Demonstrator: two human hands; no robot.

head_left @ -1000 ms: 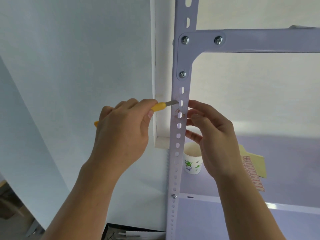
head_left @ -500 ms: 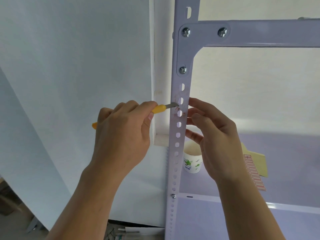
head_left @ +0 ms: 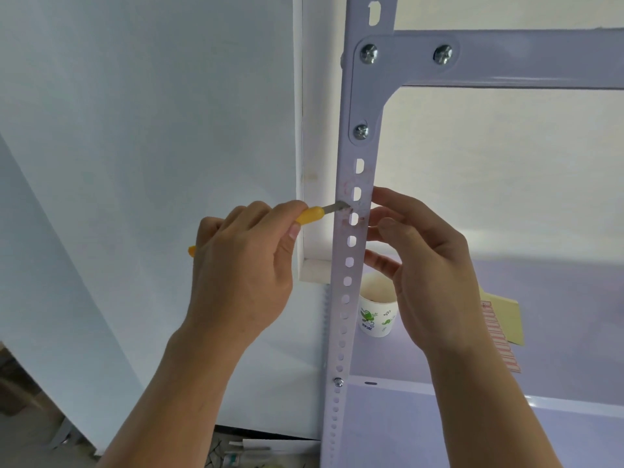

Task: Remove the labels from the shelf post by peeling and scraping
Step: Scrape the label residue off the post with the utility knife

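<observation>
Yellow-handled knife (head_left: 314,214), clamped in my left hand (head_left: 243,265), scrapes reddish label residue (head_left: 351,211) midway up the shelf post (head_left: 341,315), my right hand (head_left: 429,265) bracing its edge, fingers relaxed; next probably needs shallow, firm strokes.

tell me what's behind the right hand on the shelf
A paper cup with green print stands on the shelf, its right edge covered by the right hand. A yellow sheet with red labels lies beyond the wrist, its left part hidden. The cup's contents cannot be seen.
</observation>
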